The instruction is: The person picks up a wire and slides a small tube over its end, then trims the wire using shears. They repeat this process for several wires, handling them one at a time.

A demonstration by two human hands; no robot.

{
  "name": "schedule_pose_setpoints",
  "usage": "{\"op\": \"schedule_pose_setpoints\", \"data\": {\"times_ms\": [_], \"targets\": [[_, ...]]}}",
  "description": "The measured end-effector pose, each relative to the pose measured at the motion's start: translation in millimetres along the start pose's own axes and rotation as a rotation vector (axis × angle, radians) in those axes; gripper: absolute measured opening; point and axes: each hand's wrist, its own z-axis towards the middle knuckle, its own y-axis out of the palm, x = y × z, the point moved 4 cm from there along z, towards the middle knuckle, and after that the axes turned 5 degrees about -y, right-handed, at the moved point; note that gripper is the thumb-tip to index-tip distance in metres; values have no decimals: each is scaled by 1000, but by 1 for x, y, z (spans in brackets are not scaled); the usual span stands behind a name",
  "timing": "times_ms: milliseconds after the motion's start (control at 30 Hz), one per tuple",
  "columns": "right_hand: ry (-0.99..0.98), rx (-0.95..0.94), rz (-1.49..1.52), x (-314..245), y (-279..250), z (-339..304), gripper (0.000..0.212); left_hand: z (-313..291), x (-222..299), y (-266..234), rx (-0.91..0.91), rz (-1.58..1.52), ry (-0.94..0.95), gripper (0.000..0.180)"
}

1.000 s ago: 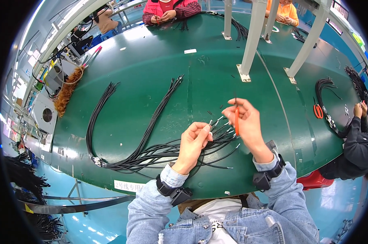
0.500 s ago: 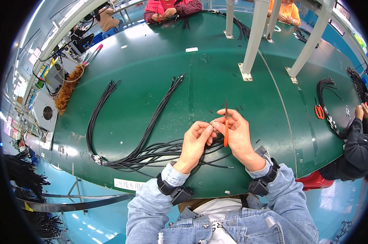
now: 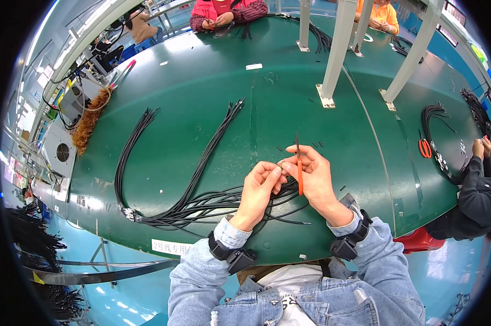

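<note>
My left hand (image 3: 260, 187) is closed in a pinch, its fingertips on what looks like the end of a black cable, mostly hidden by the fingers. Orange-handled scissors (image 3: 300, 176) lie along my right hand (image 3: 314, 176), blades pointing away from me. That hand is closed around them, while its thumb and forefinger meet the left fingertips. Beneath both hands fan the loose ends of a black cable bundle (image 3: 202, 204). The bundle lies in a U on the green table (image 3: 196, 70), with white tags (image 3: 128, 213) near its bend.
Short black offcuts (image 3: 318, 144) lie just beyond my hands. Grey posts (image 3: 338, 60) rise from the table ahead. Another orange-handled pair of scissors (image 3: 425, 146) and a cable bundle (image 3: 435, 133) lie right, near a co-worker's hands (image 3: 482, 146). Other people sit across the table.
The view has shifted very slightly. Both hands keep the same pinch, and the scissors stay in my right hand, tilted a little differently.
</note>
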Motion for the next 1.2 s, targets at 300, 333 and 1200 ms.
{"op": "schedule_pose_setpoints", "data": {"times_ms": [300,333,1200], "targets": [[-19,-29,-23,3,-2,1,29,-1,2,2,4,0,-18,11],[-17,-40,-9,3,-2,1,29,-3,4,4,28,11,1,12],[-46,-31,-51,2,3,-3,29,-2,10,-2,167,171,214,8]]}}
